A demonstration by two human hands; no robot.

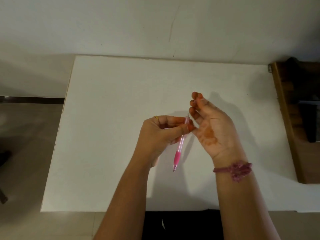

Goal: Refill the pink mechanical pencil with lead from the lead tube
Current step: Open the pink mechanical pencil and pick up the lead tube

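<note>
My left hand (161,131) grips the pink mechanical pencil (179,149) near its upper end, above the middle of the white table (103,135). The pencil slants with its metal tip pointing down toward me and its back end up by my fingers. My right hand (209,125) is just right of the pencil's back end, palm toward me, fingers curled and apart; its thumb touches the pencil's top. I cannot make out a lead or the lead tube; either may be hidden in my hands.
A dark wooden piece of furniture (297,118) stands against the table's right side. A pale wall (155,23) rises behind the table. Tiled floor (26,153) lies to the left. Dark clothing (181,226) shows below the front edge.
</note>
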